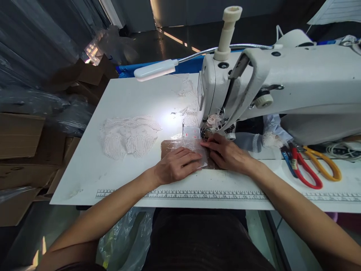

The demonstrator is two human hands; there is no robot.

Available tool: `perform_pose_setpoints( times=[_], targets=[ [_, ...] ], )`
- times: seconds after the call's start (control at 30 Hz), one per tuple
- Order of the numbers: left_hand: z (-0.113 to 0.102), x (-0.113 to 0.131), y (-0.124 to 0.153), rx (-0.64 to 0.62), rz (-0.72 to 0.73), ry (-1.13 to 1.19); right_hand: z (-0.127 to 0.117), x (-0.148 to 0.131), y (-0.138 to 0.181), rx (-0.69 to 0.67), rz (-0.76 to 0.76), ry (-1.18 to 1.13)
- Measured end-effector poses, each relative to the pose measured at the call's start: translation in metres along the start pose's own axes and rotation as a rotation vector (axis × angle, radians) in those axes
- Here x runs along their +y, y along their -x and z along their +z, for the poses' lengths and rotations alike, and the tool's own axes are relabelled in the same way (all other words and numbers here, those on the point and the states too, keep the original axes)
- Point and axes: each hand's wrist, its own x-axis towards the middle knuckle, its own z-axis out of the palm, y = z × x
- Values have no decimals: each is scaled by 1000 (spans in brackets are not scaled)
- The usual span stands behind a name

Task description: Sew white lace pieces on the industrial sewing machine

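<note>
My left hand [177,164] lies flat with its fingers stretched out, pressing a thin clear-white piece of fabric [192,143] onto the table. My right hand [225,152] rests beside it, fingers extended, fingertips on the same piece just in front of the needle area. The piece runs under the presser foot [207,132] of a white sewing machine [270,82]. A brown patch [167,147] lies under the fabric.
A heap of white lace [126,137] sits left on the white table [132,98]. Red, blue and yellow scissors [307,167] lie at the right. A printed ruler [197,195] runs along the front edge. A gooseneck lamp [155,70] shines down. Cardboard boxes [19,135] stand left.
</note>
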Motion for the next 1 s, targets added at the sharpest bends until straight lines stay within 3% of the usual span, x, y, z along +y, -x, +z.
perform_pose_setpoints(
  times=[0.2,0.43,0.6,1.0],
  targets=[
    [-5,-6,2,-147,-35,109,9,-4,0,26,-39,72],
    [-9,-7,3,-40,-63,11,5,-12,0,62,-16,7],
    [-6,-4,4,14,15,-57,2,-16,0,29,-30,10],
    [-9,-4,5,-143,-33,-47,7,-12,3,-16,70,34]
  ],
)
